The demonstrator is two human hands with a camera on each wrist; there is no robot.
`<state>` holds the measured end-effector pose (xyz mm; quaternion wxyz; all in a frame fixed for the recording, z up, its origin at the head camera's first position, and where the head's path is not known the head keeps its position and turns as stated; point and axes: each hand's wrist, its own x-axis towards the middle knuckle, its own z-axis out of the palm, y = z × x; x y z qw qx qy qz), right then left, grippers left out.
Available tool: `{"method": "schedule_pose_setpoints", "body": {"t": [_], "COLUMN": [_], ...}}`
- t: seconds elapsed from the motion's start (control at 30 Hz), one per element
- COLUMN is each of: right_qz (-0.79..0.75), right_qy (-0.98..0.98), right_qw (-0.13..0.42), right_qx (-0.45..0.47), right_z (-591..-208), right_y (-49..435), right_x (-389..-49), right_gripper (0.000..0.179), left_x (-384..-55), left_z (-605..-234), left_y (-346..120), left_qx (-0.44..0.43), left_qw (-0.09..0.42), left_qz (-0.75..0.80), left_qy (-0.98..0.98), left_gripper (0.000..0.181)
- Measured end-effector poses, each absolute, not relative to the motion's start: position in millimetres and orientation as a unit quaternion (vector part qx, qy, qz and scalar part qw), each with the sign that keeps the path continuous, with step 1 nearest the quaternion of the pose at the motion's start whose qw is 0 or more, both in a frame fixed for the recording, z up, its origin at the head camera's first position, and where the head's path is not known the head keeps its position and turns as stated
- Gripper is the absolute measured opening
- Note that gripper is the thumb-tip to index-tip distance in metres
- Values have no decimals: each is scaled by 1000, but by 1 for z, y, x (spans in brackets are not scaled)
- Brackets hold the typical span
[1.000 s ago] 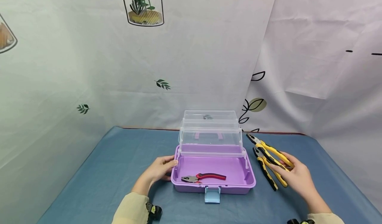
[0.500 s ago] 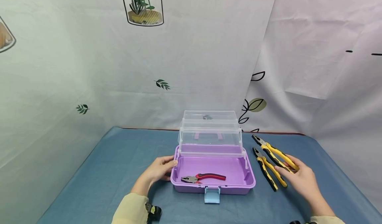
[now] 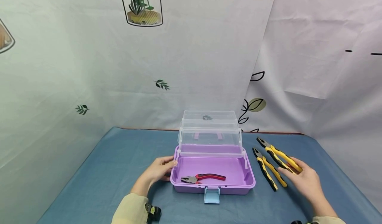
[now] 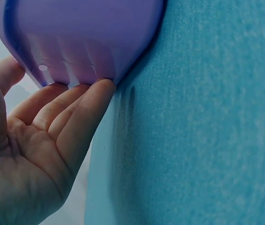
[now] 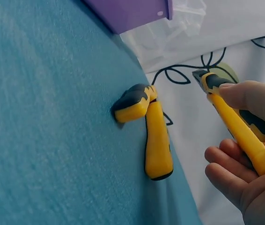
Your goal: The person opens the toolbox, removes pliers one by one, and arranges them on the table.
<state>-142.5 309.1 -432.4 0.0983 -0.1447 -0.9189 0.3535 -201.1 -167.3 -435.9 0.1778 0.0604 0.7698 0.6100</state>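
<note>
My left hand (image 3: 159, 169) grips the left side of a purple toolbox (image 3: 235, 166); its thumb is at the rim and its fingers lie against the outer wall in the left wrist view. Inside the box, near its front, lie pliers with red-and-black handles (image 3: 210, 176). To the right, my right hand (image 3: 307, 182) holds yellow-and-black pliers (image 3: 272, 148) by the handles, nose pointing away to the upper left. Beside the box rest similar yellow-and-black pliers (image 3: 261, 157), handles spread apart, left of the held pair.
Behind the purple base stands the raised transparent lid (image 3: 212, 138) with clear trays. A light-blue latch (image 3: 212, 196) hangs down at the box's front. Blue cloth (image 3: 98, 184) covers the table. A pale printed curtain (image 3: 209, 51) closes off the back and sides.
My right hand has moved right and a little nearer with its pliers, widening the gap from the resting pair. The left hand and the toolbox have stayed in place.
</note>
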Motion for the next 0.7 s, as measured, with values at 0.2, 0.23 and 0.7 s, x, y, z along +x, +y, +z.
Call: {"method": "schedule_pose_setpoints", "body": {"t": [0.2, 0.23, 0.7], "right_qz": [354, 353, 326], "right_qy": [-918, -918, -929], "right_qw": [92, 89, 55], "right_qx": [-153, -154, -165], "right_z": [-437, -437, -442], "right_y": [314, 316, 331], "right_x": [-143, -143, -152], "right_gripper": [94, 95, 96], "left_x": [-201, -201, -200], "left_z": [-436, -436, -436], "left_y": [-168, -168, -167], "left_qx": [62, 63, 57], "left_qw": [179, 179, 176], "left_qz": [611, 611, 608], "left_qy": [769, 769, 772], "left_gripper": [63, 62, 60]}}
